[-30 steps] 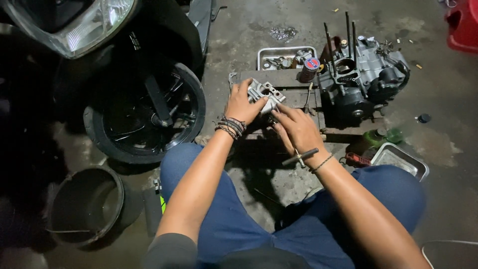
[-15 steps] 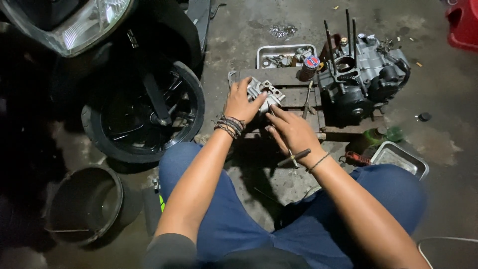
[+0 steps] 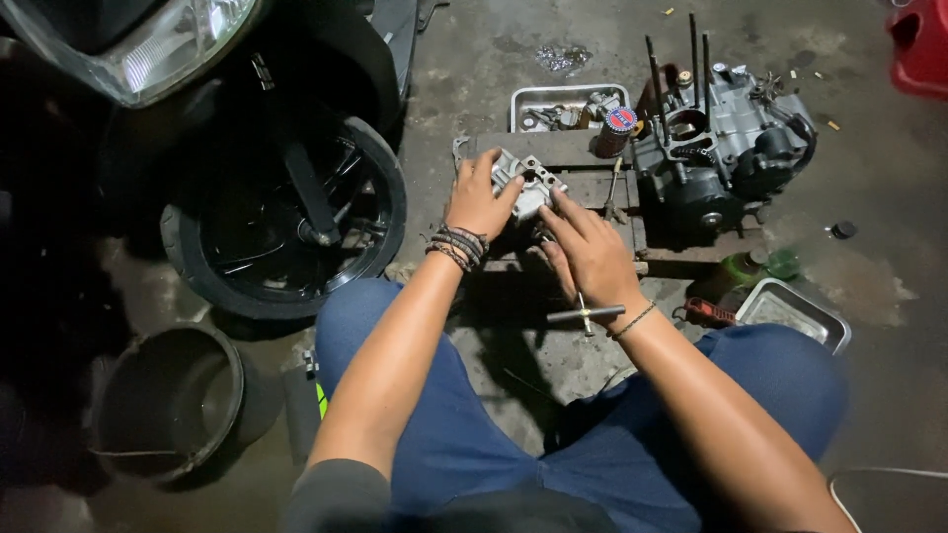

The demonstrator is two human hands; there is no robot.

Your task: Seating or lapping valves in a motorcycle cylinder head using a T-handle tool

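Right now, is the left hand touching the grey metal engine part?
Touching: the head view shows the left hand gripping the grey metal engine part, fingers wrapped over its edge.

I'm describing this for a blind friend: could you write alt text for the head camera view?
Seen from above, a seated person's left hand and right hand hold a grey metal engine part on a wooden board. A stripped engine block stands to the right, a scooter's front wheel to the left.

Right hand (image 3: 591,252) slid forward onto cylinder head (image 3: 525,186).
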